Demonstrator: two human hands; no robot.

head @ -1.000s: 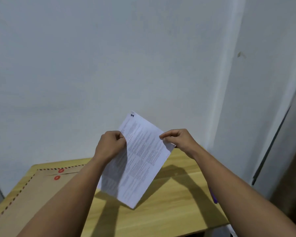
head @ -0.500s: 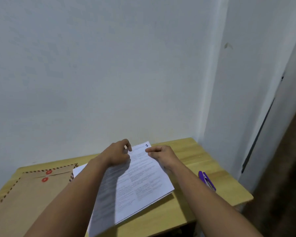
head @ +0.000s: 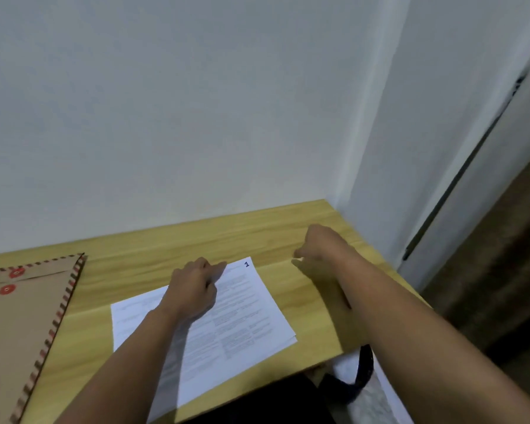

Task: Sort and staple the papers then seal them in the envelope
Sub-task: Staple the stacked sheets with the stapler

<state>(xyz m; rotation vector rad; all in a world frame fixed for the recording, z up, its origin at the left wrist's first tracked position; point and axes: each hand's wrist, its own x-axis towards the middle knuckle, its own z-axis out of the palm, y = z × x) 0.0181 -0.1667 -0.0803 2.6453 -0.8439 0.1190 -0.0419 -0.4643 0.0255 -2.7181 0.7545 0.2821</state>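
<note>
A stack of printed white papers (head: 242, 313) lies flat on the wooden table (head: 257, 228), its top sheet marked "1" at the far corner. My left hand (head: 193, 292) rests on the upper left part of the stack, fingers bent, index finger reaching toward the top edge. My right hand (head: 318, 244) hovers over bare table to the right of the papers, fingers loosely curled and holding nothing. A brown envelope (head: 19, 325) with a red-striped border and two red button clasps lies at the left. No stapler shows; my right forearm covers the table's right edge.
White walls meet in a corner behind the table's far right end. A dark strap (head: 366, 367) and a white object lie below the table's front right edge. A dark gap of a door frame runs down the right wall.
The papers went from held upright in both hands to flat on the table. My right hand let go and moved right, away from the stack. The left hand stays on the papers.
</note>
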